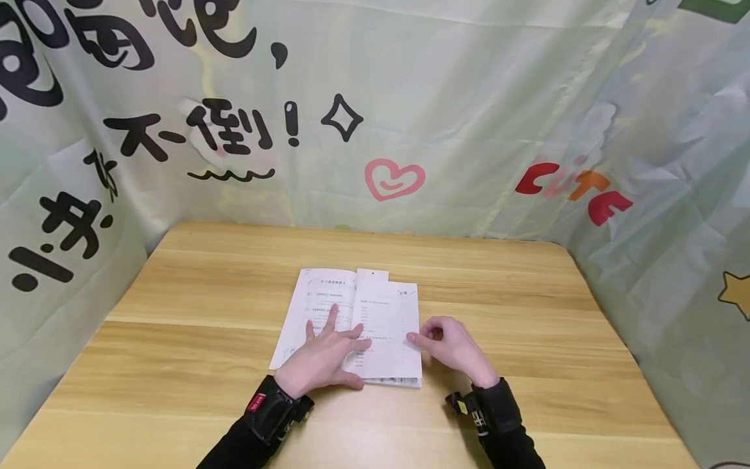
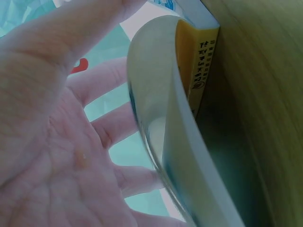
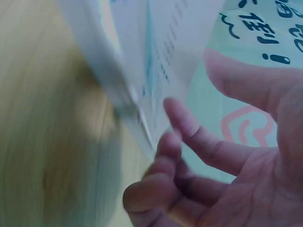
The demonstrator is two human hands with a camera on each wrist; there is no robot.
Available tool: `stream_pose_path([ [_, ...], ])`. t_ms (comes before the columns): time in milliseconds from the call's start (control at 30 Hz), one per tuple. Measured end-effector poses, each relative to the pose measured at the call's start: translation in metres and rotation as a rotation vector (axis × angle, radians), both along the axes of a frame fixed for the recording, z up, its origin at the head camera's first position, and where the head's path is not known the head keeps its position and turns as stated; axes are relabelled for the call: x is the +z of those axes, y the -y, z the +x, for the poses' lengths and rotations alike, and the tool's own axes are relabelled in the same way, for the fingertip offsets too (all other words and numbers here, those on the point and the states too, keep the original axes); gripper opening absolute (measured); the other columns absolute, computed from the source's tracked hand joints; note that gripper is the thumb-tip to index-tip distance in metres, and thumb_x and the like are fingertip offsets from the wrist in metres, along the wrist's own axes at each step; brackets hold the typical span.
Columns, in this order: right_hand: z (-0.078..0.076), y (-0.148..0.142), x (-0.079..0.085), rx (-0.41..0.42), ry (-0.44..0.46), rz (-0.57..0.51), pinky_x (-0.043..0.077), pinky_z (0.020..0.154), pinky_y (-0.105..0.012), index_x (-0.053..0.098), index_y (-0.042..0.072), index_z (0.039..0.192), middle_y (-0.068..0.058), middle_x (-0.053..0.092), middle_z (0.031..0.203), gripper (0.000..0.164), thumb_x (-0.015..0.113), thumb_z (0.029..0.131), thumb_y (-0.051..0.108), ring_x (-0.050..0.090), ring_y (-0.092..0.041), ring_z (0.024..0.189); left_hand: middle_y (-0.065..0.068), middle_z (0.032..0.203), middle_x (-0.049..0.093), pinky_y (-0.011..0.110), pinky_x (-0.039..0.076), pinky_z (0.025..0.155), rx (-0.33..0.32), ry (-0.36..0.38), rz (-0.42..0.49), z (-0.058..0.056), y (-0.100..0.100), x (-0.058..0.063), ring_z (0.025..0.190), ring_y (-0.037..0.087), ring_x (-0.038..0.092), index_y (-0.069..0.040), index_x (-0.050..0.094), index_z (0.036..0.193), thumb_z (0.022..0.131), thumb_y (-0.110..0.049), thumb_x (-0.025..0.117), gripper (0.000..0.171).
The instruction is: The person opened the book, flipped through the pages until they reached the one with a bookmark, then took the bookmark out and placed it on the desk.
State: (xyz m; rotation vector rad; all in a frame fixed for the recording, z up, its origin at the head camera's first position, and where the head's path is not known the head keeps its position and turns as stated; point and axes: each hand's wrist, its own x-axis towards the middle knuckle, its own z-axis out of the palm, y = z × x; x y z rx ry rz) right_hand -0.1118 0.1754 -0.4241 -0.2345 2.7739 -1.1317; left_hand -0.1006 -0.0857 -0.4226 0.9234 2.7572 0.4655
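An open book point(image 1: 316, 293) with printed pages lies on the wooden table. Its right-hand page point(image 1: 389, 319) sits slightly lower than a narrow pale strip point(image 1: 375, 275) showing behind its top. My left hand point(image 1: 322, 361) rests across the lower middle of the book, fingers spread. In the left wrist view a cover or page point(image 2: 151, 80) curves up beside a yellow spine point(image 2: 201, 71) with black characters. My right hand point(image 1: 454, 345) is at the book's right edge, thumb tip over the page margin. In the right wrist view its fingers point(image 3: 151, 191) are loosely curled by the page edges, apart from the thumb.
The light wooden table point(image 1: 527, 312) extends around the book on all sides. A printed fabric backdrop point(image 1: 469, 117) hangs behind it and along both sides. Dark bands with small cameras sit on both wrists, the right band point(image 1: 495, 407) near the book's lower right.
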Motion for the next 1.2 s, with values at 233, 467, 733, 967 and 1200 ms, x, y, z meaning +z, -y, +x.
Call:
stream_pose_path([
  [233,0.000,0.006,0.006,0.058,0.054,-0.236,0.044,0.044,-0.027,0.070,0.006,0.077,-0.012,0.061,0.062,0.031,0.063,0.091,0.033,0.052,-0.025,0.050,0.006,0.140,0.052,0.085,0.017,0.086,-0.004,-0.024,0.005,0.001,0.000,0.003,0.134,0.054,0.011,-0.023,0.058,0.134,0.073,-0.045,0.076,0.068],
  [467,0.000,0.019,0.002,0.233,0.087,-0.483,0.054,0.081,-0.054,0.060,-0.005,0.123,-0.027,0.065,0.110,0.040,0.046,0.102,0.025,0.062,-0.039,0.098,-0.001,0.086,0.074,0.083,0.017,0.091,0.074,-0.072,0.153,0.007,-0.004,0.016,0.125,0.042,0.044,-0.010,0.039,0.147,0.080,-0.025,0.071,0.076],
  [733,-0.001,0.020,-0.014,0.400,0.047,-0.313,0.046,0.095,-0.052,0.037,0.002,0.146,-0.017,0.061,0.122,0.055,0.054,0.098,0.022,0.057,-0.026,0.109,-0.011,0.049,0.032,0.024,0.037,0.036,0.285,-0.225,0.461,-0.002,0.004,0.029,0.038,0.001,0.029,-0.002,0.041,0.143,0.083,-0.011,0.069,0.067],
  [967,-0.006,0.014,-0.020,0.413,0.079,-0.324,0.045,0.095,-0.054,0.033,-0.003,0.146,-0.018,0.059,0.121,0.067,0.064,0.091,0.018,0.057,-0.029,0.107,0.009,0.069,0.061,0.030,0.044,0.052,0.398,-0.085,0.345,-0.009,0.036,0.037,0.051,0.013,0.046,-0.005,0.033,0.148,0.075,-0.006,0.073,0.083],
  [1200,-0.007,0.015,-0.021,0.373,0.006,-0.241,0.049,0.087,-0.050,0.044,-0.003,0.139,-0.012,0.062,0.114,0.061,0.069,0.088,0.020,0.056,-0.024,0.095,0.003,0.059,0.045,0.027,0.035,0.043,0.418,0.042,0.144,-0.008,0.050,0.037,0.051,0.016,0.042,-0.007,0.035,0.148,0.075,-0.007,0.074,0.083],
])
